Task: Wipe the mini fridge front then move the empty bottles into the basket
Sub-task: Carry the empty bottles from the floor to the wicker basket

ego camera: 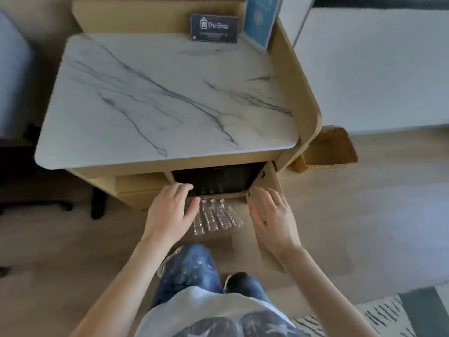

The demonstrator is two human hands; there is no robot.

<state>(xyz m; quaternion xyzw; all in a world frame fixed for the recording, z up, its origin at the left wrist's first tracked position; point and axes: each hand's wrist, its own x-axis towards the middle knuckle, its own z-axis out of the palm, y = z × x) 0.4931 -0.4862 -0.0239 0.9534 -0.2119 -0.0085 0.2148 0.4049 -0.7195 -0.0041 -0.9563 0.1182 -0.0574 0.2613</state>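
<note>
Several clear empty plastic bottles [217,218] lie side by side on the floor, caps toward the cabinet. Behind them sits the dark glass front of the mini fridge [213,182], set in a wooden cabinet whose door [267,190] stands swung open to the right. My left hand [170,210] hovers with relaxed fingers just left of the bottles, fingertips near the fridge's lower left corner. My right hand [269,216] hangs open to the right of the bottles, in front of the open door. Both hands hold nothing. A woven basket [325,164] stands on the floor to the right of the cabinet.
The cabinet carries a marble top [158,100] with a dark sign [213,29] and a blue card [260,20] at the back. My knees in jeans [189,268] are below the bottles. A patterned rug [388,312] lies at lower right, and dark chair legs [97,203] stand to the left.
</note>
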